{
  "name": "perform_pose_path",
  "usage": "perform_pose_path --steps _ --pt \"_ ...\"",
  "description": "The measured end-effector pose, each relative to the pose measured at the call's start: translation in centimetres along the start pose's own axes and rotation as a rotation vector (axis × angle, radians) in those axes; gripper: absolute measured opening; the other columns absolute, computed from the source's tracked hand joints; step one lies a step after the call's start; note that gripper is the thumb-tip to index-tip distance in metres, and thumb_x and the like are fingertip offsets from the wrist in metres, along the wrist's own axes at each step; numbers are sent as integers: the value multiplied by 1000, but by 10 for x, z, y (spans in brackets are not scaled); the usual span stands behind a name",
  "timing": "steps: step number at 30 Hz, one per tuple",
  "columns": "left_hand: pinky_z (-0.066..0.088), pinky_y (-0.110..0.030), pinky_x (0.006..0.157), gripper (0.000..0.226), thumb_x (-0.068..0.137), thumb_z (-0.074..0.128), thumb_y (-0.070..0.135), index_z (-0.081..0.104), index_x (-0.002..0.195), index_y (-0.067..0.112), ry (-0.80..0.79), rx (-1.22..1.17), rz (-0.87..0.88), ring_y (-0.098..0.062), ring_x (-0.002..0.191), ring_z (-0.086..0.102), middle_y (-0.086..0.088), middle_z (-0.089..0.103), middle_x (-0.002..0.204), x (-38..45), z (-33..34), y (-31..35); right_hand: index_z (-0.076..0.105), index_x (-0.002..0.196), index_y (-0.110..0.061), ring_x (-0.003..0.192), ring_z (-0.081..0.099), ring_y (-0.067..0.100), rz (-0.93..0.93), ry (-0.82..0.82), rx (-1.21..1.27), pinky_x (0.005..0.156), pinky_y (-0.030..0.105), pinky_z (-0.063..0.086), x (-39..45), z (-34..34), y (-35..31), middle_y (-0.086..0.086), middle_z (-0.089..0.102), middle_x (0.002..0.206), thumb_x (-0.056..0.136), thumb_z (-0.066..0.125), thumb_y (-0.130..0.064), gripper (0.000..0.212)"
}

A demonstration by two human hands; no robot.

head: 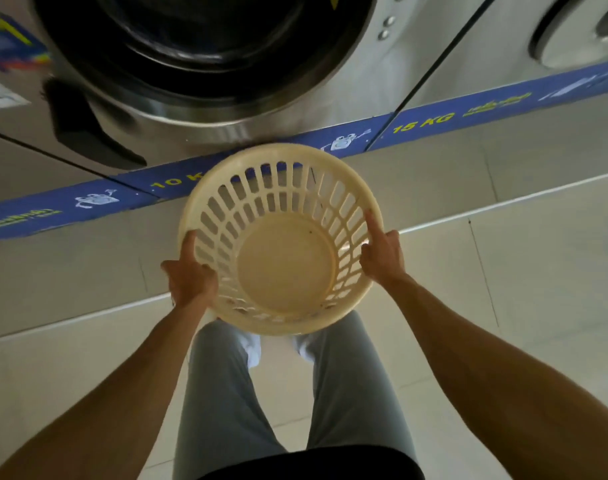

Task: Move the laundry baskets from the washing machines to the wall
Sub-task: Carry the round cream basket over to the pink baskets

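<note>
**Basket in both hands, in front of the washers**

Carry step, by the look of it: one cream laundry basket held up off the tiled floor, directly before the big front-loading washing machine, just above the blue strip marked "10 K…" and "15 KG". Empty inside, bottom disc bare (a few dark specks only). Tilted a little, mouth facing up toward the camera, far rim overlapping the blue strip in view, near rim over the knees in grey trousers.

Left hand closed on the left rim: thumb laid up along the inner slats, fingers wrapped round the outside and under, mostly out of sight. Right hand clamped on the right rim likewise, index finger stretched straight up along the rim's edge, remaining fingers curled behind the wall. Neither hand spread; both gripping, arms extended and roughly level.

Next, most likely: turn away from the machines and walk the basket to the wall, not visible here, so direction cannot be told. Calls for little force, light slotted plastic, but a steady two-sided grip so the round rim does not twist out. Set down flat against the wall, then back for any other baskets (none visible at this moment). Second washing machine at the right, nothing seen before it.
</note>
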State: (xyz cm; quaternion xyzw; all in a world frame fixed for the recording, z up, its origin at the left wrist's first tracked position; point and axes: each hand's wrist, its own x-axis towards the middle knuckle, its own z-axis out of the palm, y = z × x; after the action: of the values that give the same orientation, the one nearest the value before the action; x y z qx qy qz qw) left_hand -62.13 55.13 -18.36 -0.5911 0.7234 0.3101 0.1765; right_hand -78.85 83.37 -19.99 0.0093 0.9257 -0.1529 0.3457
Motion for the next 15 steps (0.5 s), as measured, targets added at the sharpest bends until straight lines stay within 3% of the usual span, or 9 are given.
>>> perform_pose_path --steps 5,12,15 --pt "49 -47 91 78 86 50 13 19 149 47 -69 160 69 -46 107 57 -25 53 128 -47 -52 -3 15 158 -44 110 62 44 -6 -88 -76 91 45 54 -49 -33 -6 23 49 133 95 51 -14 79" --pt "46 -45 102 78 86 59 15 23 151 41 -9 94 24 -42 124 52 -17 50 143 -124 -123 -33 17 158 -41 105 65 45 -118 -160 -169 78 41 51 -122 -86 -46 25 61 122 92 49 -13 79" --pt "49 -47 99 75 88 55 13 24 151 39 19 35 -6 -42 120 54 -15 50 144 -152 -132 -58 18 159 -38 101 67 44 -181 -179 -223 76 41 56 -140 -96 -58 26 64 117 93 49 -12 77"
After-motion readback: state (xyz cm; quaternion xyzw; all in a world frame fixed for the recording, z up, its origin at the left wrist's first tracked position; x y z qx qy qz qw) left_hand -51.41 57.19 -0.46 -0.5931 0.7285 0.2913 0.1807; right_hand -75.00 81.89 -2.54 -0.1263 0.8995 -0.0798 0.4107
